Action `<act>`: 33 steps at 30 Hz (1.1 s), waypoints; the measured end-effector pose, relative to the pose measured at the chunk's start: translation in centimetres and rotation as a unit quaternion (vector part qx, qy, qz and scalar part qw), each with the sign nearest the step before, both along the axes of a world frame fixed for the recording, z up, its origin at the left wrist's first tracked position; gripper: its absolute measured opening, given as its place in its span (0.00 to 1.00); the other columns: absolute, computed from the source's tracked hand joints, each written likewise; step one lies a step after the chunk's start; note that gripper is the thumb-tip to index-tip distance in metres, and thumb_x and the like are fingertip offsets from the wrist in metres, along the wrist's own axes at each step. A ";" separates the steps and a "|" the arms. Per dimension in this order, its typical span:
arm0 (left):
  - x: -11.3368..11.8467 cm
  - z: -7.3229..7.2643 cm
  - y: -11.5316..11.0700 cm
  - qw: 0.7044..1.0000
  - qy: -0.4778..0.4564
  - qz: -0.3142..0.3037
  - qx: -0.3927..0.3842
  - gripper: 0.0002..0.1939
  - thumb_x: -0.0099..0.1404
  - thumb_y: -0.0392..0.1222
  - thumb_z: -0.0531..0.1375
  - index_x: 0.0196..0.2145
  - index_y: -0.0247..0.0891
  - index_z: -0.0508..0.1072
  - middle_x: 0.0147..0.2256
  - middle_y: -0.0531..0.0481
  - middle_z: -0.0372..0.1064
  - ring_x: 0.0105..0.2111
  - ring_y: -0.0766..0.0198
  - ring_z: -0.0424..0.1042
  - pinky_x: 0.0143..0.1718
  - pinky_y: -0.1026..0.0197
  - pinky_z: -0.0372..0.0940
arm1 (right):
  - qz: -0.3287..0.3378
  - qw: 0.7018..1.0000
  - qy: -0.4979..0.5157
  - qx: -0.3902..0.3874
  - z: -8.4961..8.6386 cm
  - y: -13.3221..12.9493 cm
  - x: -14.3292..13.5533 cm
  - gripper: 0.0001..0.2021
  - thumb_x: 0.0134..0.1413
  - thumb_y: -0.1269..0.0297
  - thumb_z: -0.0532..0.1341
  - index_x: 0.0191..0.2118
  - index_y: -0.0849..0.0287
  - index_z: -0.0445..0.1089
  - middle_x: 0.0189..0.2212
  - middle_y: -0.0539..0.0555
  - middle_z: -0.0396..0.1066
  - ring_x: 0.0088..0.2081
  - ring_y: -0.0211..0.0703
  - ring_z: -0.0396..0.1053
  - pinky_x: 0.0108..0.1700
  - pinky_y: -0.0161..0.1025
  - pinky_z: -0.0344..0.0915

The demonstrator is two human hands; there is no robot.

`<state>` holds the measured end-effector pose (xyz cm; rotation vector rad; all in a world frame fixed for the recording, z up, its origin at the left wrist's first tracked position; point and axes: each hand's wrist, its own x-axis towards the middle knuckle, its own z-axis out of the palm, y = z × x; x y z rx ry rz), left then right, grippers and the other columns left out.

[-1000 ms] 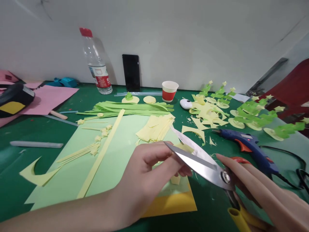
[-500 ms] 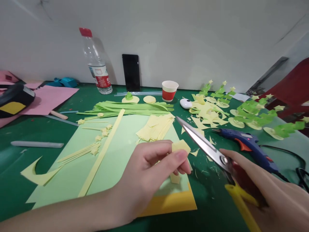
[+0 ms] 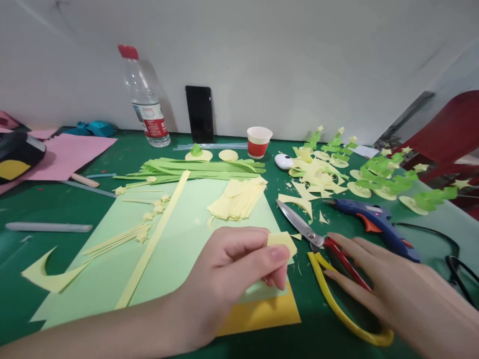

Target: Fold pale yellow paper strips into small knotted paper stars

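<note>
left of the scissors [image 3: 317, 243], your left hand [image 3: 239, 271] pinches a pale yellow paper piece [image 3: 280, 240]; your right hand [image 3: 396, 286], loosely spread, straddles their red handle [image 3: 348, 263]. right of them lies the hot-glue gun [image 3: 376, 222].

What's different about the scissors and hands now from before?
The scissors moved away from the small yellow paper and down onto the table. The right hand loosened around their handles. The left hand still pinches that paper. The bottle, phone and cup stayed put.
</note>
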<state>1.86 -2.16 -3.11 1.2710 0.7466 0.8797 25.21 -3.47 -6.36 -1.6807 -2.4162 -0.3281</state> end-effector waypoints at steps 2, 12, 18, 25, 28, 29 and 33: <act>0.1 -0.1 -0.1 1.000 -0.007 -0.012 -0.018 0.17 0.61 0.39 0.54 0.16 0.35 0.64 0.18 0.54 0.58 0.22 0.69 0.59 0.27 0.67 0.58 | 0.065 0.997 0.016 0.033 1.6 -0.3 -0.7 0.18 0.61 0.60 0.46 0.42 0.59 0.71 0.37 0.59 0.75 0.34 0.52 0.75 0.29 0.43 0.73; 0.1 0.9 -0.3 0.986 0.100 -0.124 0.055 0.16 0.64 0.39 0.49 0.20 0.37 0.62 0.25 0.52 0.62 0.30 0.64 0.66 0.34 0.67 0.60 | 0.167 0.860 0.419 -0.239 5.6 0.1 -5.4 0.03 0.49 0.66 0.62 0.33 0.55 0.71 0.27 0.49 0.74 0.27 0.37 0.72 0.28 0.29 0.69; 0.4 0.7 -0.5 0.970 0.173 -0.104 0.138 0.16 0.66 0.40 0.46 0.21 0.38 0.60 0.24 0.55 0.59 0.28 0.68 0.63 0.32 0.70 0.57 | 0.042 0.682 0.573 -0.453 6.1 0.7 -6.0 0.06 0.46 0.65 0.61 0.24 0.60 0.66 0.15 0.46 0.61 0.16 0.29 0.59 0.15 0.23 0.58; 0.7 0.6 -0.2 0.969 0.172 -0.131 0.119 0.16 0.66 0.40 0.43 0.21 0.38 0.58 0.27 0.51 0.65 0.30 0.64 0.66 0.34 0.67 0.59 | 0.025 0.602 0.594 -0.534 6.1 0.7 -6.1 0.10 0.44 0.61 0.64 0.25 0.61 0.63 0.18 0.46 0.63 0.18 0.28 0.59 0.17 0.21 0.59; 0.8 0.7 -0.1 0.970 0.177 -0.122 0.117 0.16 0.66 0.40 0.43 0.21 0.38 0.57 0.26 0.51 0.64 0.29 0.64 0.65 0.34 0.67 0.59 | 0.039 0.566 0.606 -0.558 6.0 0.7 -6.0 0.07 0.51 0.63 0.59 0.28 0.61 0.64 0.19 0.47 0.65 0.19 0.28 0.62 0.18 0.21 0.61; 0.8 0.7 -0.1 0.969 0.177 -0.120 0.122 0.16 0.66 0.39 0.43 0.21 0.38 0.57 0.26 0.52 0.63 0.28 0.65 0.64 0.33 0.67 0.59 | 0.046 0.564 0.609 -0.556 5.9 0.7 -5.9 0.07 0.53 0.64 0.57 0.28 0.61 0.64 0.19 0.47 0.65 0.20 0.28 0.63 0.19 0.21 0.61; 0.5 0.9 -0.2 0.971 0.161 -0.122 0.129 0.17 0.68 0.39 0.44 0.21 0.38 0.59 0.26 0.53 0.62 0.29 0.66 0.64 0.34 0.68 0.59 | 0.071 0.569 0.621 -0.534 5.7 0.8 -5.9 0.05 0.53 0.67 0.57 0.28 0.61 0.64 0.20 0.47 0.65 0.20 0.27 0.63 0.20 0.21 0.62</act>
